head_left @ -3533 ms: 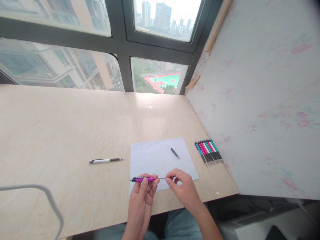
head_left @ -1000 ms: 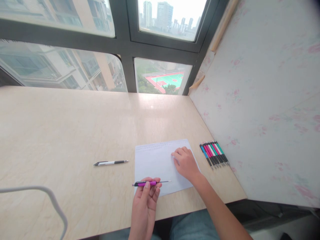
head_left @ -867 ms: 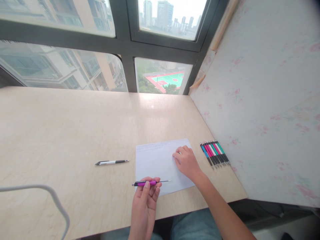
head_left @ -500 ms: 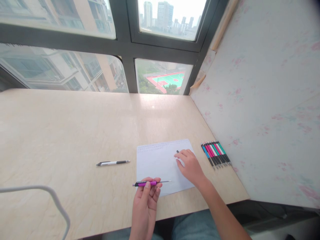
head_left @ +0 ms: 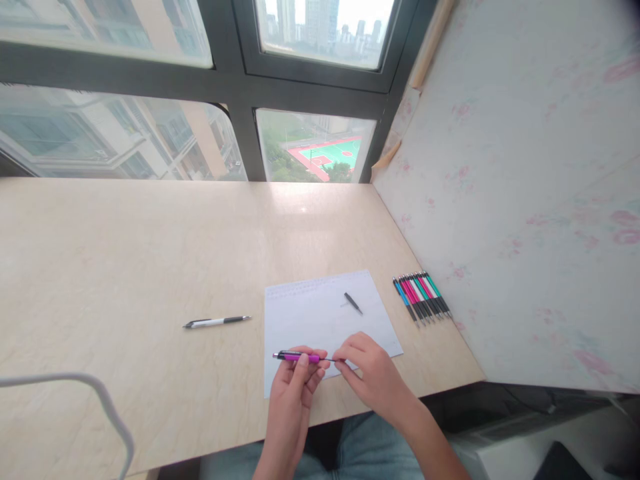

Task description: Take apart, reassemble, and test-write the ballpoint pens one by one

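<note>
My left hand holds a magenta pen barrel level above the near edge of a white sheet of paper. A thin metal refill sticks out of the barrel's right end. My right hand pinches that refill's tip with thumb and forefinger. A small black pen tip piece lies loose on the sheet, beyond both hands, with a faint small grey item beside it.
A row of several pens in blue, pink, white and green lies by the flowered wall on the right. A white and black pen lies left of the sheet. A white curved bar crosses the lower left. Windows run behind the beige table.
My right hand has left the spot by the black tip piece and come back to the refill's end. The left hand still holds the magenta barrel.
</note>
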The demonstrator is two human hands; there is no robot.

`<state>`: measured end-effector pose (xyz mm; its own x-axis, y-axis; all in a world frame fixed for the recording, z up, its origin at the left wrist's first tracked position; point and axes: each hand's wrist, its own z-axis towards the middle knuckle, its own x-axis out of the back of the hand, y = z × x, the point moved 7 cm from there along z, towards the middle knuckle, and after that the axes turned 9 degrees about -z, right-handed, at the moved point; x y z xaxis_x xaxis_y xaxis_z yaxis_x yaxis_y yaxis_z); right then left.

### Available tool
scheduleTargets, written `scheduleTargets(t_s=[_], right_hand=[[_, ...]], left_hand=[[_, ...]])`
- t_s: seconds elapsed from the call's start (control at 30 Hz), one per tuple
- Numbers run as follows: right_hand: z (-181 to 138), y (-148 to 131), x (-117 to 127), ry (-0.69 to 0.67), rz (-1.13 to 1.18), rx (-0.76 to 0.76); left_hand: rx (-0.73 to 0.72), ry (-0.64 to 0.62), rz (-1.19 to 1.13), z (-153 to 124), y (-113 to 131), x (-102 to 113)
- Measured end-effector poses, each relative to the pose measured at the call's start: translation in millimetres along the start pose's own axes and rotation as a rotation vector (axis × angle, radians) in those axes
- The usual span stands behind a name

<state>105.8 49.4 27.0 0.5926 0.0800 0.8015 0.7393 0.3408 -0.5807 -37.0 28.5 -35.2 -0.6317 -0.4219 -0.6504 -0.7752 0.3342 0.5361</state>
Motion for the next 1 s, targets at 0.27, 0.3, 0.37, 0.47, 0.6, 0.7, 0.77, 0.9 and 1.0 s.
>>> scheduleTargets(t_s=[0.27, 0.3, 0.37, 0.47, 0.6, 0.7, 0.77, 0.9, 1.0], right_hand=[[-17.7, 19.1, 19.3, -0.065, 0.0, -0.043], [-20.8, 24.5, 20.4, -0.065, 0.018, -0.058], [-26.7, 36.2, 19.8, -0.057, 0.044, -0.094], [-31.8, 53.5, 14.5, -0.001, 0.029, -0.195], [-24.4, 60.1, 7.2, 0.149, -0.13, -0.303], [-8.3, 54.1, 1.4, 0.237, -0.268, -0.338], [3.6, 50.9, -2.6, 0.276, -0.325, -0.369], [20.8, 49.2, -10.2, 0.313, -0.397, -0.435], [23.6, 51.0, -14.1, 0.316, -0.414, -0.481]], left_hand=[[-0.019, 0.07, -0.065, 6.3, 7.9, 12.7], [-0.027, 0.094, -0.087, 7.5, 9.7, 15.1], [-0.037, 0.127, -0.132, 9.2, 12.7, 18.1], [-0.03, 0.136, -0.178, 9.7, 13.7, 18.1], [0.004, 0.112, -0.195, 8.5, 9.0, 14.4], [0.028, 0.079, -0.203, 8.1, 3.5, 12.3], [0.04, 0.062, -0.205, 7.9, 0.4, 12.3], [0.044, 0.03, -0.2, 7.5, -1.0, 12.3], [0.036, 0.021, -0.187, 7.3, 0.9, 12.5]])
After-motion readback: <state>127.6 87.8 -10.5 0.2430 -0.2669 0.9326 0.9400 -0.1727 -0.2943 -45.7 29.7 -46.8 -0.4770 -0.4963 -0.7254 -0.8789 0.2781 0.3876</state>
